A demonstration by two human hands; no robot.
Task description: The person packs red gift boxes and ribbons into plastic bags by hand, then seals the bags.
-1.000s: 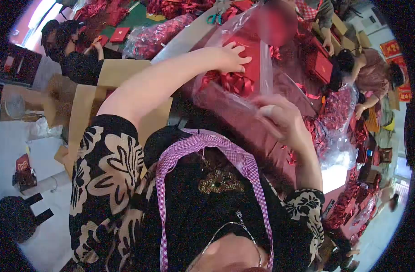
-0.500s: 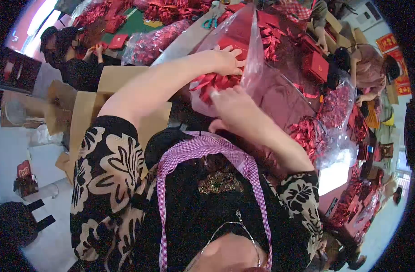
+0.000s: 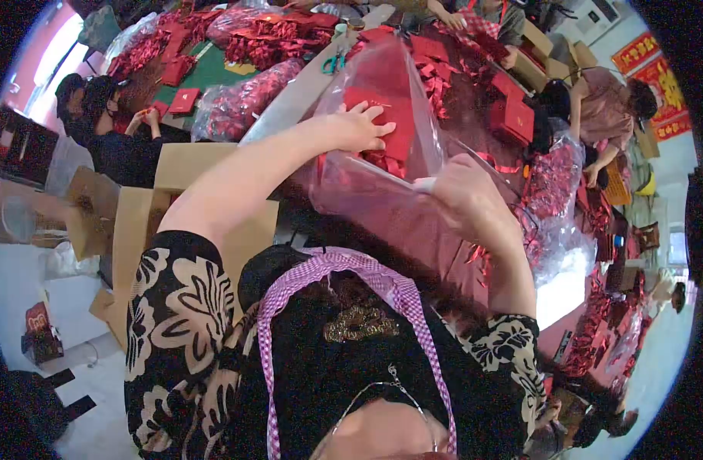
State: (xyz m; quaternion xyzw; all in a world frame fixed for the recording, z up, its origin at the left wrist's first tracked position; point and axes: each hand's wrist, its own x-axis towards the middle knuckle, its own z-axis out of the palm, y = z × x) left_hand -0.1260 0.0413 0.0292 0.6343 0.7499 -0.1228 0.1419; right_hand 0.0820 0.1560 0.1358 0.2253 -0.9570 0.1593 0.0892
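Note:
My left hand presses on a flat red box that sits inside a clear plastic bag, with red ribbon under the box. My right hand pinches the near edge of the same bag at its flap. The bag stands tilted over the dark red table in front of me. My patterned sleeves and purple checked apron strap fill the lower view.
Other people work around the table: one at the far left, one at the right, one at the top. Bags of red ribbon bows, red boxes, scissors and cardboard sheets lie about.
My right hand has moved from the bag's middle, near the ribbon, out to its right edge. The left hand stays on the red box. The bag has shifted slightly.

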